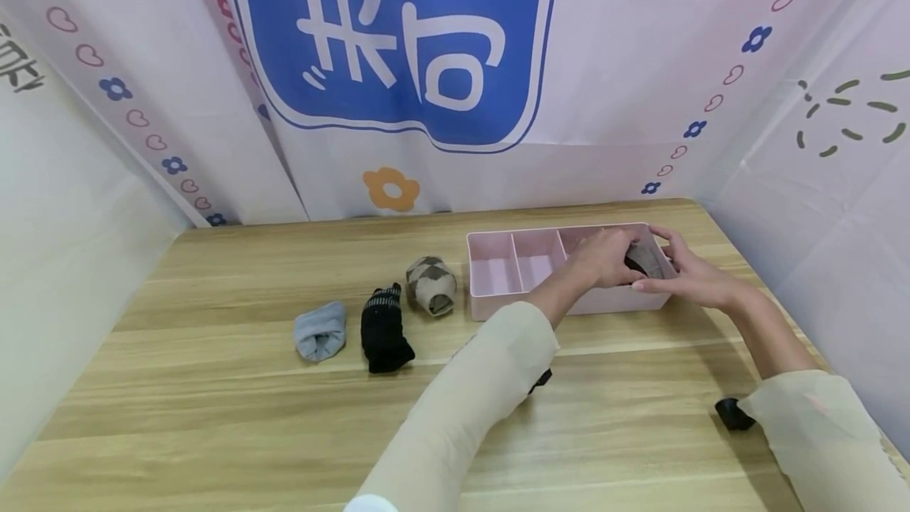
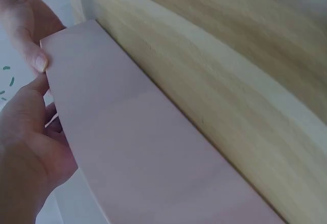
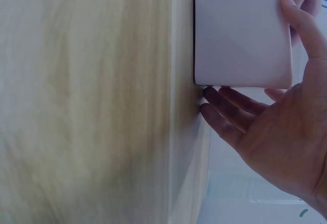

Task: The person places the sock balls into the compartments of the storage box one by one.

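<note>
A pink divided storage box (image 1: 490,305) stands toward the back right. My left hand (image 1: 600,257) reaches over its front wall into the right end, holding a rolled grey sock (image 1: 645,257) with a dark patch; some fingertips are hidden. At the box's right end, my right hand (image 1: 686,275) grips the corner, its thumb on the front rim and its fingers around the end wall. In the left wrist view, the left hand (image 2: 33,137) is partly behind the box wall. The right wrist view shows the right hand's fingers (image 3: 230,112) against the end.
Left of the box lie a brown-and-beige patterned rolled sock (image 1: 431,285), a black sock (image 1: 385,330) and a light blue-grey rolled sock (image 1: 320,332). They rest on a wood-grain table (image 1: 235,425). A printed white cloth (image 1: 597,101) hangs behind it.
</note>
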Motion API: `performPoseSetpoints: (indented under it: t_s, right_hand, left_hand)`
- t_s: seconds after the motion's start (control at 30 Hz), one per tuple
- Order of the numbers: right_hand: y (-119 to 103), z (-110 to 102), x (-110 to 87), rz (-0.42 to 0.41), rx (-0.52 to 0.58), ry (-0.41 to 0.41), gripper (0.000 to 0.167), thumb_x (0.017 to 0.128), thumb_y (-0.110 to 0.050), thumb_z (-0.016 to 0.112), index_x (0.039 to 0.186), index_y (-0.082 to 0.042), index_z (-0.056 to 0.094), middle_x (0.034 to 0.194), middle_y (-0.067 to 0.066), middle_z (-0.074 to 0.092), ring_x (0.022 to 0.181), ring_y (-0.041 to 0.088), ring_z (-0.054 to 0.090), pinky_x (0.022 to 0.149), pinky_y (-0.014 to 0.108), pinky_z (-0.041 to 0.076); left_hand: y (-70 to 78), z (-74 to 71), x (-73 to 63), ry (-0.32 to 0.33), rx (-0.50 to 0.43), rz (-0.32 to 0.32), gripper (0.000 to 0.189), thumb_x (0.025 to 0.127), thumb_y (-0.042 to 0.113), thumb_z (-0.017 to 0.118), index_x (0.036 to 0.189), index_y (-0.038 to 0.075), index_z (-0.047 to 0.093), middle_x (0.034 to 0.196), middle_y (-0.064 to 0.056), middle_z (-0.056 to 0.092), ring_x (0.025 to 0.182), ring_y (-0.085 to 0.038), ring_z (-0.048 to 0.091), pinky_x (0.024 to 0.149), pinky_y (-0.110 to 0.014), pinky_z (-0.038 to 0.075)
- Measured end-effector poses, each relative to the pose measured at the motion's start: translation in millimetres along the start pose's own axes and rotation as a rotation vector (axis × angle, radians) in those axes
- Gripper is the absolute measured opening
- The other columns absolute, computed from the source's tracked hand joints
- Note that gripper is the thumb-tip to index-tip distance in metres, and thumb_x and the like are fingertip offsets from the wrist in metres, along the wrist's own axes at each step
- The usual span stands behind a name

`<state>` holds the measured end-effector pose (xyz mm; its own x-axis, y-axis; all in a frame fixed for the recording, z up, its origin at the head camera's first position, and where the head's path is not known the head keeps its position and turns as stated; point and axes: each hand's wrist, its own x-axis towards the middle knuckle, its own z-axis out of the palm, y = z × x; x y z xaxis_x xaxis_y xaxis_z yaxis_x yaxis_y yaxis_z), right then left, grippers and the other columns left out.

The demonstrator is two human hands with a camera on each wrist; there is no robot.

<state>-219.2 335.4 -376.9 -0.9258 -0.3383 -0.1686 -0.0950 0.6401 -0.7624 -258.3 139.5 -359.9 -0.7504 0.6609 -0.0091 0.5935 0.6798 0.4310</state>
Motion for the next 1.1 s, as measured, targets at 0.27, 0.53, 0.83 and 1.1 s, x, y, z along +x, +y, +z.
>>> performPoseSetpoints:
  t_s: [0.27,0.53,0.83,1.1]
  right_hand:
    - [-3,-1,0.1,-0.002,-0.003,-0.004,0.108,0.097,-0.027,0.072,0.163,-0.007,-0.011,0.154,0.04,0.028,0.138,0.053,0.037,0.109,0.066,0.035]
    - [-2,-3,0.0,0.013,-0.045,-0.001,0.108,0.096,-0.028,0.072,0.163,-0.006,-0.01,0.153,0.044,0.027,0.137,0.058,0.036,0.107,0.068,0.035]
    - [-4,-4,0.9,0.03,-0.052,-0.023,0.11,0.095,-0.029,0.073,0.163,-0.007,-0.011,0.153,0.045,0.025,0.139,0.061,0.03,0.109,0.072,0.032]
    - [-4,-2,1.5,0.038,-0.046,-0.037,0.11,0.096,-0.029,0.072,0.163,-0.007,-0.013,0.153,0.046,0.021,0.141,0.062,0.024,0.108,0.076,0.027]
  left_hand:
    - [-21.9,-33.8,-28.2,-0.039,-0.16,0.185,0.053,0.102,0.021,0.068,0.149,0.003,0.053,0.146,-0.009,0.06,0.132,-0.015,0.055,0.109,-0.016,0.039]
    - [-55.9,-94.3,-80.6,0.034,-0.235,0.185,0.054,0.102,0.021,0.068,0.149,0.0,0.052,0.152,-0.014,0.054,0.138,-0.028,0.051,0.115,-0.027,0.039]
    - [-95.1,-113.7,-144.9,0.184,-0.301,0.167,0.047,0.1,0.018,0.07,0.141,-0.002,0.059,0.138,-0.016,0.065,0.128,-0.029,0.059,0.111,-0.038,0.046]
    - [-127.3,-118.1,-193.5,0.322,-0.294,0.066,0.042,0.099,0.015,0.071,0.137,-0.001,0.063,0.133,-0.016,0.068,0.123,-0.03,0.062,0.108,-0.048,0.049]
